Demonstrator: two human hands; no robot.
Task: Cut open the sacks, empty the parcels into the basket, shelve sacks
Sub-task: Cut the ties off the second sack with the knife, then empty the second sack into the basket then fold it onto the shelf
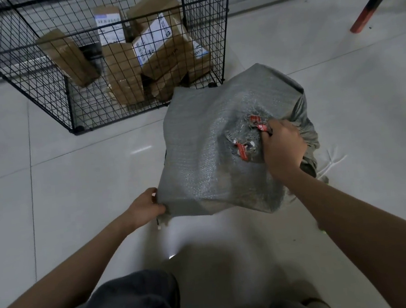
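Grey woven plastic sack [212, 152] is bulging low over the pale tiled floor [73, 181], just beside the black wire basket [68, 93] holding brown cardboard parcels [123, 74]. The left hand [144, 207] is pinching its near corner; the right hand [283, 144] is gripping its bunched, red-tagged neck.

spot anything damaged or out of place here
The grey sack has a ragged, frayed patch with red tape scraps beside the right hand. The parcels lie tumbled at angles in the wire basket.
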